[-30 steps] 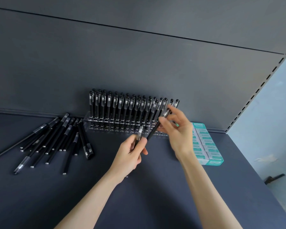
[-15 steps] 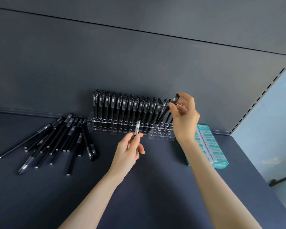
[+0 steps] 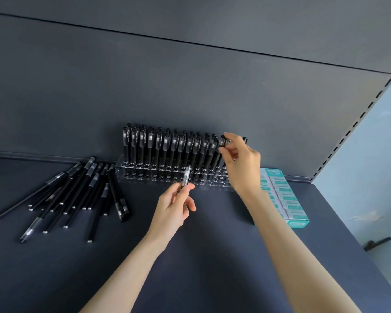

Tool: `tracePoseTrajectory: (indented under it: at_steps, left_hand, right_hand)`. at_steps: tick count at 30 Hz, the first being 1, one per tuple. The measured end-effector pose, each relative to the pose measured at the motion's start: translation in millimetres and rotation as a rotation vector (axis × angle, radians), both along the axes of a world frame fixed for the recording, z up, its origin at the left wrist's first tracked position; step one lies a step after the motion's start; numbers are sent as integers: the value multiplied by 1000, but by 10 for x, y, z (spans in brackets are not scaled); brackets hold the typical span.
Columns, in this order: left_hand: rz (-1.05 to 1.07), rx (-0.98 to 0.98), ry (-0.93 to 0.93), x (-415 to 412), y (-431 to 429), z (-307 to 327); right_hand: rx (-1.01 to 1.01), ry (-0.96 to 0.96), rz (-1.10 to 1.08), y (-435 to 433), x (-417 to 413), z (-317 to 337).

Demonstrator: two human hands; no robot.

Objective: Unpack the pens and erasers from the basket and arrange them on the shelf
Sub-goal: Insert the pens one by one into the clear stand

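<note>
head view, right grip (image 3: 242, 164) pinching racked pen (image 3: 222, 141), left grip (image 3: 174, 206) holding second pen (image 3: 186, 177), barrel hidden

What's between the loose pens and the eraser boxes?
The clear pen rack holding upright pens, plus the left hand and right hand, in the head view.

- One rack (image 3: 127, 175), its pens (image 3: 165, 143) too packed to count.
- Over a dozen loose pens (image 3: 77, 190).
- One pen (image 3: 186, 176) in my left hand (image 3: 174, 206), one pen (image 3: 222, 141) in my right hand (image 3: 242, 163).
- Several eraser boxes (image 3: 287, 199).
</note>
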State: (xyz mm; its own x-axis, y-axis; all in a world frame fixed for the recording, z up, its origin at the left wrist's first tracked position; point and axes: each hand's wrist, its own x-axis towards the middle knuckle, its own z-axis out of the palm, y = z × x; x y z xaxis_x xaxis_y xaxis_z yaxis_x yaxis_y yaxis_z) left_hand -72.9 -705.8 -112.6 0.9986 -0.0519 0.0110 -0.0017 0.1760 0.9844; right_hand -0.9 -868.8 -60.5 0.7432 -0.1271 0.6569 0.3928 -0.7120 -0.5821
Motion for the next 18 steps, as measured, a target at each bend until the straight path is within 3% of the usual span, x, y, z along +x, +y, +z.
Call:
tracePoseTrajectory:
  at_steps: [8,12,18]
  left_hand:
    - [0,-14,25,22,18,-14]
    - [-21,15,-1,2,25,-19]
    - [-82,24,-88,-49,-30,-5]
  right_hand:
    - [-13,29,-14,14,-49,-51]
    - [105,22,-49,15,-173,-46]
    - [446,333,299,63,-448,-102]
